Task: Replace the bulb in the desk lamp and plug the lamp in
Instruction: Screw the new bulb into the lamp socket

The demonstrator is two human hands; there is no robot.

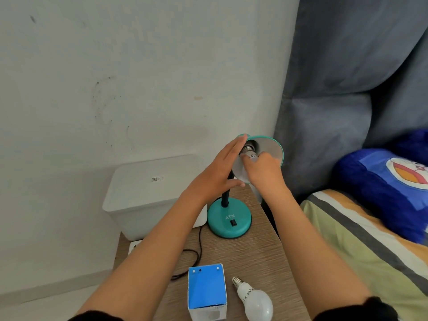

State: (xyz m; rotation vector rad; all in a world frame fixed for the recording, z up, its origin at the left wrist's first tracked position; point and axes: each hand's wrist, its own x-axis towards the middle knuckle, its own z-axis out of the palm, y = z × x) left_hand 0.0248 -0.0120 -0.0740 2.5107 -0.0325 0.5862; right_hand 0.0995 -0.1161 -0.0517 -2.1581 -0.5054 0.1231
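The desk lamp (229,218) stands near the far right corner of the wooden surface (261,258), its teal shade (269,148) tilted toward the camera. The right hand (262,169) has its grip clamped on the bulb (249,154) sitting in the socket. The left hand (218,169) lies flat and open-fingered against the shade's left rim. A spare bulb (256,300) and a blue box (206,289) lie at the near edge.

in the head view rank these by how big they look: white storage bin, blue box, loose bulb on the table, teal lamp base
1. white storage bin, clearly the largest
2. blue box and teal lamp base: similar in apparent size; the box sits nearer the camera, so I won't rank them
3. loose bulb, smallest, though also close to the camera
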